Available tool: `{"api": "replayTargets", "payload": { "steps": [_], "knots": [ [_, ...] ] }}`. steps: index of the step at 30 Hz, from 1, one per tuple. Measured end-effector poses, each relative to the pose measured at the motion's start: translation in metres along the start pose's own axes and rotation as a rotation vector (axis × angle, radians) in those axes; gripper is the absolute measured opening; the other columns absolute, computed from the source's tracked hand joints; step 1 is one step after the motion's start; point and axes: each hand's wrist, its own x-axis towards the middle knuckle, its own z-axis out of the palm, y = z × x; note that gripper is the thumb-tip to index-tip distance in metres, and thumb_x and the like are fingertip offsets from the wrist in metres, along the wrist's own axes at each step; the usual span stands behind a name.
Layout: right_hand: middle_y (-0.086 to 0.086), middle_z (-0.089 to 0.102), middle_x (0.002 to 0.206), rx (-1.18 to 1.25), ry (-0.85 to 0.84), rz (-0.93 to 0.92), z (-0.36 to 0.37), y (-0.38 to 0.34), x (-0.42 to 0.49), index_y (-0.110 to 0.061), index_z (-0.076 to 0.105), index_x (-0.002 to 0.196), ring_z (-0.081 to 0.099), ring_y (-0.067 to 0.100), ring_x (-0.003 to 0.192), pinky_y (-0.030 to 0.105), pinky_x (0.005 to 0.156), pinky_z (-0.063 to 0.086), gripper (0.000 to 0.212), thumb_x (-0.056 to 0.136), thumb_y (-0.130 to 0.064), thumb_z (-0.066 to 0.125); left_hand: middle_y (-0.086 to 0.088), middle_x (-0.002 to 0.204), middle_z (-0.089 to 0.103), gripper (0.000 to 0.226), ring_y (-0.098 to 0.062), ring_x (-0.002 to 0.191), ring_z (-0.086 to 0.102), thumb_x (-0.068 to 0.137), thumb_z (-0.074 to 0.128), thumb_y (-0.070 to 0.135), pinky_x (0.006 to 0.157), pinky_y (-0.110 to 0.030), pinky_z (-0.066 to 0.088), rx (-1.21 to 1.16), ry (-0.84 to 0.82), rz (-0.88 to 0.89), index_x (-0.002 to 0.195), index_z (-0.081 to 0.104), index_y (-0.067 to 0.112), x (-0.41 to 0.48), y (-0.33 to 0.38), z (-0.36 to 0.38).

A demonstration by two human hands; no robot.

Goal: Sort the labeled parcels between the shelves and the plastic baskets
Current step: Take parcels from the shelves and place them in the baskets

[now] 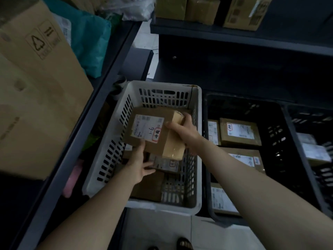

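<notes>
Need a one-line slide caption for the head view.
Both hands, left hand and right hand, hold a labelled cardboard box over the white basket.

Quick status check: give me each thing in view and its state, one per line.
Labeled parcel: held over the white basket, label up, marked 1-6.
Left hand: gripping the parcel's near edge.
Right hand: fingers clamped on its taped end.
White basket: on the floor, partly filled.
Black basket: beside it, several parcels inside, labels up.
Shelves: stocked with boxes.
</notes>
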Motion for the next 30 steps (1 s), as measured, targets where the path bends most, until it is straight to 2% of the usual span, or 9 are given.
{"api": "replayTargets", "payload": {
  "steps": [3,6,10,14,16,20,22,26,30],
  "knots": [
    [0.014,0.021,0.146,-0.282,0.075,-0.091,-0.01,-0.007,-0.005,-0.034,0.018,0.147,0.034,0.039,0.129,0.049,0.106,0.037,0.089,0.077,-0.055,0.07,-0.01,0.148,0.035,0.055,-0.033,0.121,0.048,0.099,0.044,0.037,0.095,-0.046,0.045,0.255,0.152,0.114,0.148,0.023,0.028,0.004,-0.007,-0.014],
    [0.018,0.018,0.149,-0.558,0.009,-0.093,-0.012,-0.018,-0.01,-0.031,0.021,0.146,0.038,0.043,0.128,0.047,0.101,0.039,0.086,0.078,-0.06,0.065,-0.009,0.141,0.04,0.054,-0.024,0.097,0.051,0.099,0.046,0.026,0.084,-0.036,0.044,0.405,0.2,0.189,0.148,0.024,0.03,0.003,-0.008,-0.027],
    [0.02,0.008,0.157,-1.023,-0.133,-0.03,0.0,-0.039,-0.013,-0.036,0.01,0.152,0.029,0.045,0.136,0.051,0.104,0.034,0.093,0.078,-0.065,0.059,-0.01,0.144,0.039,0.047,-0.028,0.124,0.042,0.1,0.043,0.02,0.095,-0.036,0.038,0.485,0.103,0.191,0.146,0.033,0.02,-0.005,-0.001,-0.031],
    [0.018,0.013,0.155,-1.285,-0.164,0.021,0.027,-0.045,-0.013,-0.036,0.011,0.153,0.031,0.044,0.135,0.054,0.104,0.036,0.094,0.076,-0.073,0.051,-0.008,0.147,0.038,0.045,-0.028,0.132,0.038,0.1,0.044,0.022,0.106,-0.038,0.035,0.53,0.064,0.19,0.144,0.035,0.018,-0.011,0.005,-0.034],
    [0.017,0.015,0.154,-1.327,-0.175,0.087,0.039,-0.043,-0.01,-0.035,0.013,0.153,0.029,0.043,0.136,0.053,0.103,0.039,0.093,0.076,-0.075,0.049,-0.007,0.146,0.039,0.045,-0.027,0.133,0.038,0.1,0.044,0.022,0.11,-0.041,0.033,0.556,0.049,0.189,0.144,0.036,0.018,-0.013,0.004,-0.038],
    [0.013,0.02,0.153,-1.353,-0.11,0.199,0.053,-0.038,0.006,-0.026,0.023,0.151,0.031,0.038,0.136,0.052,0.101,0.042,0.087,0.081,-0.069,0.051,-0.007,0.139,0.045,0.039,-0.026,0.122,0.047,0.099,0.046,0.026,0.1,-0.039,0.042,0.597,0.035,0.146,0.137,0.043,0.021,-0.014,0.001,-0.046],
    [0.01,0.024,0.152,-1.298,-0.072,0.272,0.054,-0.036,0.013,-0.021,0.026,0.15,0.036,0.035,0.134,0.047,0.098,0.043,0.097,0.073,-0.075,0.052,-0.006,0.135,0.048,0.037,-0.023,0.112,0.051,0.098,0.048,0.03,0.099,-0.041,0.044,0.59,-0.008,0.109,0.135,0.045,0.022,-0.015,0.0,-0.045],
    [0.01,0.026,0.149,-1.151,0.019,0.356,0.047,-0.035,0.018,-0.016,0.015,0.153,0.039,0.033,0.133,0.042,0.099,0.044,0.114,0.067,-0.077,0.058,-0.006,0.133,0.048,0.042,-0.025,0.109,0.053,0.098,0.047,0.035,0.102,-0.045,0.044,0.561,-0.088,0.038,0.137,0.041,0.02,-0.015,-0.002,-0.033],
    [0.011,0.022,0.153,-1.214,0.022,0.317,0.041,-0.031,0.024,-0.02,0.015,0.154,0.034,0.035,0.135,0.047,0.103,0.04,0.103,0.074,-0.078,0.049,-0.004,0.133,0.048,0.045,-0.025,0.112,0.053,0.097,0.045,0.04,0.102,-0.045,0.043,0.605,-0.165,-0.001,0.138,0.04,0.023,-0.013,-0.006,-0.026]
  ]
}}
